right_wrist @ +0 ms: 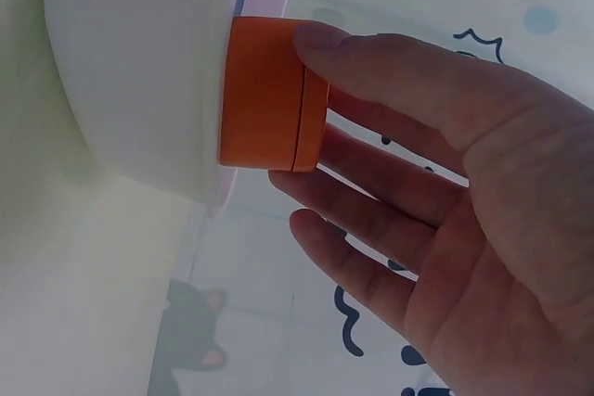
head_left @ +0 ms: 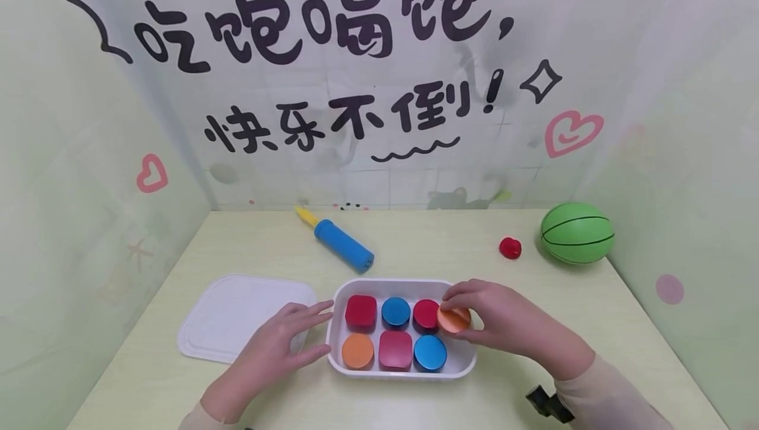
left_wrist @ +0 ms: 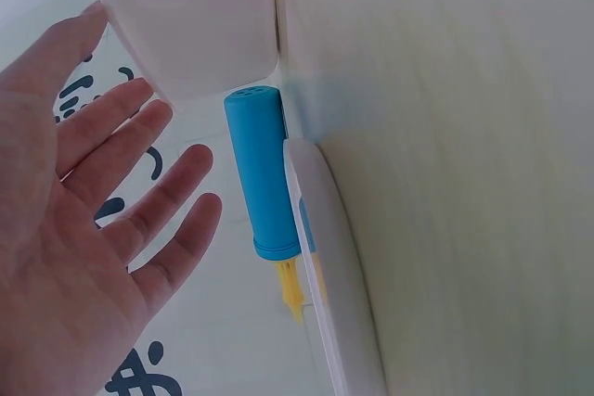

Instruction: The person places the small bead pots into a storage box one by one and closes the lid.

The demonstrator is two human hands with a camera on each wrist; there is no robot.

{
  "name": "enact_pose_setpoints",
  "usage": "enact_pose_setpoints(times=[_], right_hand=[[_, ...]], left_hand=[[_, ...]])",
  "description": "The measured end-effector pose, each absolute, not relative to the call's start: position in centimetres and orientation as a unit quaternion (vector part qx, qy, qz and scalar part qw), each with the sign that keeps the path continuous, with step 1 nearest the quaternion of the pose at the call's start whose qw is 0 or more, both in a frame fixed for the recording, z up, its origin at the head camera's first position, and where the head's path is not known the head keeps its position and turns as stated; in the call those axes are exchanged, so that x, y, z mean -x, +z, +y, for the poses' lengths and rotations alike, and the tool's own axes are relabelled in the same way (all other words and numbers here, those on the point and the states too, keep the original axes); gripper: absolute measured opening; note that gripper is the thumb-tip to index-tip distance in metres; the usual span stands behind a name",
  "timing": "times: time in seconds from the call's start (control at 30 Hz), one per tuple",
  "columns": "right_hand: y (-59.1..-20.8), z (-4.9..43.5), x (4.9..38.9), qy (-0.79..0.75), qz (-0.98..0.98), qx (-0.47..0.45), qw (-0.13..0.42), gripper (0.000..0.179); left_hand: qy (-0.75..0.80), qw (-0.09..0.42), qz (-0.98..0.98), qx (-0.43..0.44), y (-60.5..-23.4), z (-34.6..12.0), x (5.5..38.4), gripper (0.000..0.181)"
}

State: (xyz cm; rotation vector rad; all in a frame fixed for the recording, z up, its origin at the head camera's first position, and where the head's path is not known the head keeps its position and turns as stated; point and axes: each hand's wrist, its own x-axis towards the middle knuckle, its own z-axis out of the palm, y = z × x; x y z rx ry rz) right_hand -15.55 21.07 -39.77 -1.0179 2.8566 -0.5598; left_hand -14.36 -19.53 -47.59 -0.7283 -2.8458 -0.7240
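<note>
My right hand (head_left: 504, 318) pinches an orange round lidded container (head_left: 455, 322) between thumb and fingers, over the right end of a white tray (head_left: 409, 376). In the right wrist view that orange container (right_wrist: 264, 95) is at the tray wall's rim. Inside the tray stand a red square container (head_left: 360, 312), a blue round one (head_left: 395, 312), a red round one (head_left: 425, 315), another orange one (head_left: 358, 351), a pinkish-red square one (head_left: 395, 349) and a second blue one (head_left: 429, 352). At the tray's left end, my left hand (head_left: 275, 344) has its fingers spread, fingertips against the rim.
A white flat lid (head_left: 219, 318) lies left of the tray, partly behind my left forearm. Further back are a blue hand pump (head_left: 344, 244) with a yellow nozzle, a small red object (head_left: 510, 247) and a green ball (head_left: 577, 232). Printed curtains surround the table.
</note>
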Motion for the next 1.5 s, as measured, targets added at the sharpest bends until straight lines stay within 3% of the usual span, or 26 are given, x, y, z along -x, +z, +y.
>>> enact_pose_setpoints(times=[0.47,0.97,1.5], right_hand=[[-40.2,20.7,15.9,-0.184,0.919,0.343,0.065,0.034],[-42.4,20.5,16.0,-0.165,0.927,0.336,0.038,0.038],[-43.4,20.3,16.4,-0.178,0.932,0.308,0.065,0.04]], left_hand=[[-0.237,0.055,-0.94,0.237,-47.4,-19.4,14.4,0.058],[-0.237,0.057,-0.94,0.238,-47.4,-19.4,14.3,0.058],[-0.236,0.062,-0.938,0.246,-47.5,-19.5,14.5,0.058]])
